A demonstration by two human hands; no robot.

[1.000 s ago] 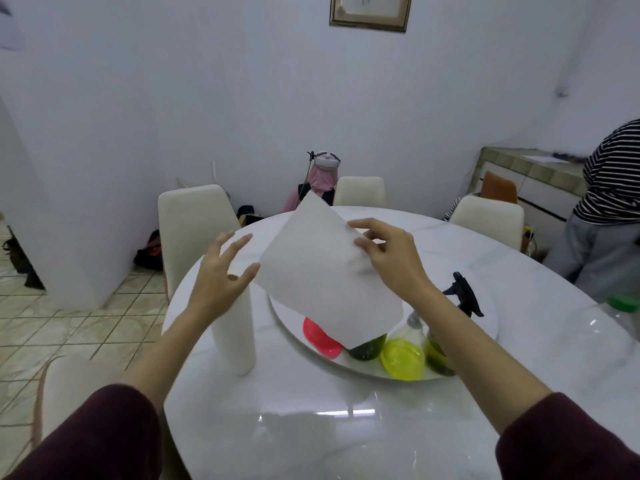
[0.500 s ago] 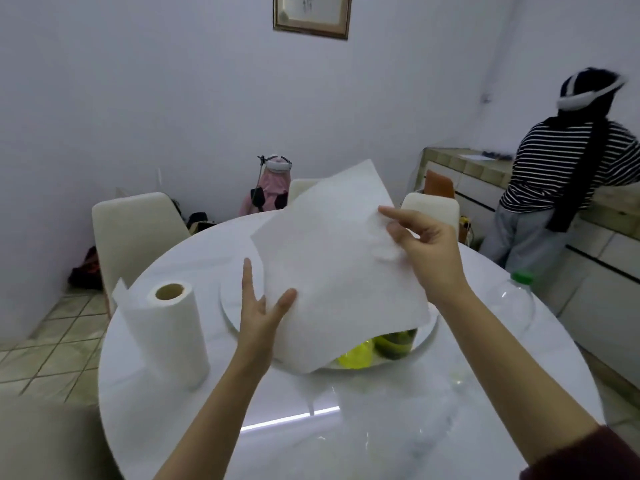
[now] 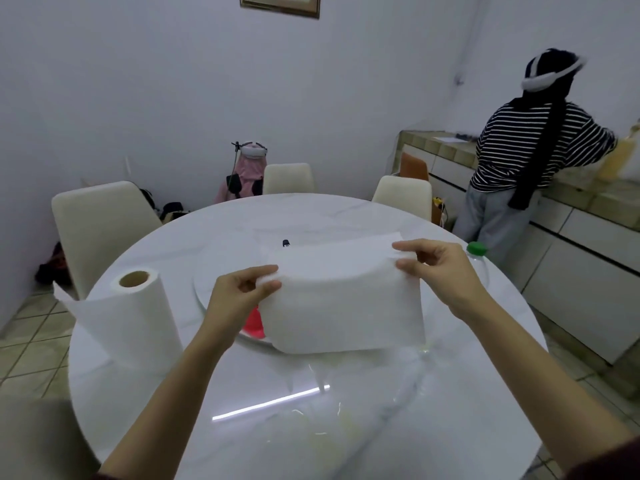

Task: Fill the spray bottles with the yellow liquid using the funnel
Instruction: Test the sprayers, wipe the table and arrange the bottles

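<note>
Both hands held one sheet of paper towel in the middle of the frame, folded over so that a doubled edge ran along the top. The left hand pinched the sheet's upper left corner between thumb and fingers; the right hand pinched the upper right corner the same way, so the sheet hung between them above the round table.

The towel looked light, soft and limp. It sagged in a shallow curve between the two grips, so it would likely need holding at both ends or folding smaller to stay manageable, and it would probably tear easily if wet.

The things for filling sat behind and below the sheet, mostly hidden by it. On the turntable at the table's centre only a strip of a red funnel showed, just right of the left wrist, and the black tip of a spray head poked above the sheet's top edge. The spray bottles and the yellow liquid could not be seen at all. Neither hand touched any of them.

A paper towel roll stood at left of centre, well apart from the left hand. A bottle with a green cap stood just beyond the right hand.
</note>
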